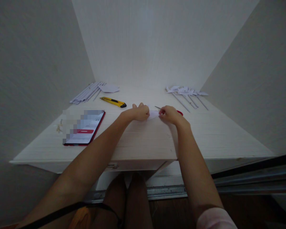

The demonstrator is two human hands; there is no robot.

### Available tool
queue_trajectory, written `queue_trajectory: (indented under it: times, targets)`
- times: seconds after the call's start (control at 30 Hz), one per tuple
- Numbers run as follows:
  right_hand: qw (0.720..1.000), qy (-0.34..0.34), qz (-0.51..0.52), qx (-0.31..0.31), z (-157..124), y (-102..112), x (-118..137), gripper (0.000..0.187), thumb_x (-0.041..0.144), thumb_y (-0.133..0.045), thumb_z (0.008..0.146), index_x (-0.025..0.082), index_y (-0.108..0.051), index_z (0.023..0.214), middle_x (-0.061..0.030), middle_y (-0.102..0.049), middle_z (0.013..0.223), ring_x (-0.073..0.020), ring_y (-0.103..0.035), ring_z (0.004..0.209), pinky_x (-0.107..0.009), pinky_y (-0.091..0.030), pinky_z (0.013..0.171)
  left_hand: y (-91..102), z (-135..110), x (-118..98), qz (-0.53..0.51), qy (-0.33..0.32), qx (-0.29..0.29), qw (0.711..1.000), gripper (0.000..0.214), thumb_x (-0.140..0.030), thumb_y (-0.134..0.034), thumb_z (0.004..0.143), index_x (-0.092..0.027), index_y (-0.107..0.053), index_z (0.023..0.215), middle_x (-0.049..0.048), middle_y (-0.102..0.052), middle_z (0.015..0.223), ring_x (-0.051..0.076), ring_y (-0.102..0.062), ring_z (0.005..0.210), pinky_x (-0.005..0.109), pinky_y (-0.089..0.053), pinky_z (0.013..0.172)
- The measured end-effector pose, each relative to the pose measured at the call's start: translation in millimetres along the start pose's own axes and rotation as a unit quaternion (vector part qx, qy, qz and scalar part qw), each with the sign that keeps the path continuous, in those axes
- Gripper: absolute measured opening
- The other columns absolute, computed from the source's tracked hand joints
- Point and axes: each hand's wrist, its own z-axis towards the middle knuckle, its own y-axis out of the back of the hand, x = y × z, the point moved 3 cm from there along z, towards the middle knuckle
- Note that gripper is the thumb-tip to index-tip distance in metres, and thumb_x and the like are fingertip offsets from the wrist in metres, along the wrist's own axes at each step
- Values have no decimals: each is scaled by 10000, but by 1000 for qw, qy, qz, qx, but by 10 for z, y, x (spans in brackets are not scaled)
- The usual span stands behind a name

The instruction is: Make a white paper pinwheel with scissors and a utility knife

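Note:
A small piece of white paper [153, 114] lies between my hands at the middle of the desk. My left hand [141, 112] has its fingers curled and closed on the paper's left side. At the paper's right corner, my right hand [168, 114] pinches the edge between thumb and fingers. Scissors with a red handle [180, 112] lie just behind my right hand, which hides their middle; the metal tip shows to its left. To the left of my left hand rests a yellow utility knife [113, 101] with a black end.
A tablet-like device [85, 135] with a red edge lies at the left. Several thin white paper sticks [85, 93] and a flat sheet of paper [110, 88] are at the back left. Folded-paper pinwheels on sticks [184, 91] lie back right. Walls enclose the white desk [143, 140].

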Motion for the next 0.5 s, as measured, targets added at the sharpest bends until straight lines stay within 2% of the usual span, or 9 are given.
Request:
queue_trajectory:
  times: [0.13, 0.27, 0.4, 0.5]
  targets:
    - [1000, -15, 4, 15, 7, -33, -45, 183, 99, -501, 681, 146, -634, 798, -100, -643, 836, -166, -549, 719, -258, -394, 649, -12, 11, 22, 10, -1, -16, 1000, 340, -144, -382, 687, -189, -652, 889, 124, -595, 980, 299, -382, 1054, 578, -290, 834]
    - [1000, -17, -3, 14, 18, -66, -82, 283, 14, -460, 645, 159, -640, 807, -89, -654, 872, -167, -564, 761, -244, -399, 660, -24, 12, 30, 11, -8, -13, 1000, 315, -144, -377, 691, -183, -654, 836, 120, -598, 948, 293, -393, 1037, 561, -303, 830]
    - [1000, -19, -6, 6, 42, -79, -90, 368, -1, -456, 635, 169, -648, 899, -91, -658, 910, -180, -573, 799, -258, -406, 702, -5, -5, 13, 6, 2, -17, 1000, 342, -142, -377, 698, -181, -649, 901, 125, -594, 986, 293, -390, 1054, 560, -292, 845]
    - [1000, -21, 19, 0, 42, -53, -57, 351, 15, -449, 663, 155, -655, 911, -104, -664, 915, -179, -585, 800, -257, -411, 713, 1, -14, 3, 9, 2, -16, 1000, 349, -133, -377, 691, -180, -651, 903, 130, -591, 995, 301, -391, 1056, 559, -305, 829]
